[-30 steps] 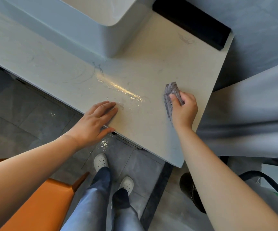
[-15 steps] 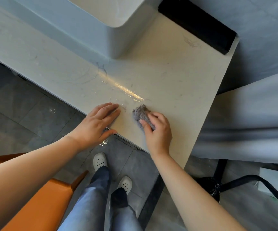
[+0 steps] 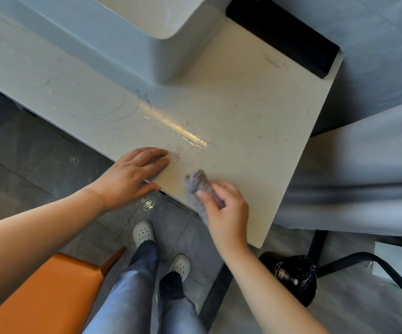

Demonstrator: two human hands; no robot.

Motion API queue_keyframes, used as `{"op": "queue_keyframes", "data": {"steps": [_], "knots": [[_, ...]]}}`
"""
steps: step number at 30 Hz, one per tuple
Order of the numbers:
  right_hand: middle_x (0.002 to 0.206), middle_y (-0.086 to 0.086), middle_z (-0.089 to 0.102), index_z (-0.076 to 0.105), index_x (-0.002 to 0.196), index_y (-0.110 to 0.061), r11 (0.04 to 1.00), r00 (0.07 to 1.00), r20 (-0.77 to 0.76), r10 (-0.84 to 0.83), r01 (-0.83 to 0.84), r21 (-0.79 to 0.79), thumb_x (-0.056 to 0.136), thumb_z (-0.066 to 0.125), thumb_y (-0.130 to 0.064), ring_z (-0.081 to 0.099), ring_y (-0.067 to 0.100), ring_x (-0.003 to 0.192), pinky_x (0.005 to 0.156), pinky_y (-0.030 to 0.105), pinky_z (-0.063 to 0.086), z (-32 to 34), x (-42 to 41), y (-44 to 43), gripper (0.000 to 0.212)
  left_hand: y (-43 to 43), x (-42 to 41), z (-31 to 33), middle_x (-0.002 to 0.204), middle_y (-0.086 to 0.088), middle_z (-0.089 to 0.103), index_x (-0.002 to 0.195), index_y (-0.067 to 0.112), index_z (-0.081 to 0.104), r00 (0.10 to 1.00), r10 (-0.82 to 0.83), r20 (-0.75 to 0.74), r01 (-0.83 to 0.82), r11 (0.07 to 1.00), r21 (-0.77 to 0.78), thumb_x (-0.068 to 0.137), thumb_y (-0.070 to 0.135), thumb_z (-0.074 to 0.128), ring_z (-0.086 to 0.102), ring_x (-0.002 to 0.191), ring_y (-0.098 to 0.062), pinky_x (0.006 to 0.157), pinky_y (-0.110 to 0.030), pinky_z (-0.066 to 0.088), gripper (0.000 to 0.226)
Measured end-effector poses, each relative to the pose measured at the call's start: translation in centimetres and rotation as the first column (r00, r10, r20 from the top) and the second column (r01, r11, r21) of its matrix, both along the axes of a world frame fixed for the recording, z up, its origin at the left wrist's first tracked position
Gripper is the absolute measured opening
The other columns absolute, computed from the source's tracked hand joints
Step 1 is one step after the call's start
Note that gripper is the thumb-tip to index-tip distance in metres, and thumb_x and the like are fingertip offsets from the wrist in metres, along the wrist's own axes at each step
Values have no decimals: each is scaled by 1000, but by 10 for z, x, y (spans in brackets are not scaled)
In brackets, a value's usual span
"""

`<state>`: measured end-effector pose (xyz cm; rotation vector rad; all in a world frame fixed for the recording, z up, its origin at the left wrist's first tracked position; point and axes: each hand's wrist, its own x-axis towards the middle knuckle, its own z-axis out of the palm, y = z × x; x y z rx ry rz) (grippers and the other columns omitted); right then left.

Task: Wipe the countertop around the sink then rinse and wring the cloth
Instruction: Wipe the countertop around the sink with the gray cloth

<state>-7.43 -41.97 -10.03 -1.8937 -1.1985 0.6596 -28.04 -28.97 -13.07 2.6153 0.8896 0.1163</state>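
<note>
Mid-wipe; the rinse and wring are yet to come, I judge.
The right hand point(image 3: 226, 213) curls its fingers round the cloth point(image 3: 201, 186) at the near edge of the countertop point(image 3: 255, 104); the left hand point(image 3: 132, 174) lies flat, fingers together, just beside. Past the fingertips a wet streak point(image 3: 180, 131) shines before the sink point(image 3: 134, 44).

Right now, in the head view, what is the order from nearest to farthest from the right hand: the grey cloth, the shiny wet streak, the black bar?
1. The grey cloth: gripped in the right hand, at the near edge of the countertop.
2. The shiny wet streak: on the countertop, beyond the hand and slightly left.
3. The black bar: at the far right corner.
</note>
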Motion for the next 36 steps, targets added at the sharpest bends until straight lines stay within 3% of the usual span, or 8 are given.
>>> {"op": "queue_keyframes", "data": {"steps": [6,10,14,25,30,36], "knots": [[88,2,62,70,88,-8,978,975,83,-205,200,64,84,68,-23,55,13,77,65,19,40,-1,63,80,16,-4,-1,-5,145,-7,42,139,11,46,1000,19,-13,-19,1000,-6,88,49,43,38,132,-27,110,-39,32,63],[98,7,64,70,96,-5,966,955,144,-258,256,32,84,68,-22,59,24,88,76,26,43,-22,80,116,21,-4,-1,-7,145,-7,42,139,12,46,1000,18,3,-18,1000,-10,88,47,44,37,132,-27,110,-40,33,62],[107,5,64,70,107,-8,963,945,187,-269,267,37,86,66,-24,59,24,98,81,27,44,-33,72,127,27,-4,-2,-9,146,-6,41,139,12,46,1000,20,20,-20,1000,-17,88,47,45,37,133,-26,109,-43,36,62],[111,3,66,70,110,-8,1000,966,259,-22,17,23,84,71,-25,58,23,102,79,21,39,-33,22,108,31,-12,-6,-2,142,-10,45,138,6,46,994,82,68,-78,996,-52,89,48,46,40,132,-26,111,-38,33,64],[102,-4,67,73,102,-13,995,958,280,59,-78,57,79,74,-22,54,12,92,71,11,35,-32,-10,79,25,-18,-33,2,130,-13,54,124,3,58,950,263,171,-262,965,-29,91,36,49,50,122,-29,106,-39,38,48],[103,-7,67,72,108,-19,976,937,280,209,-220,6,79,73,-27,55,11,93,74,18,45,-30,-39,40,29,-14,-43,3,129,-13,54,126,2,57,952,290,96,-292,956,14,92,43,44,48,121,-28,107,-32,33,55]]}}
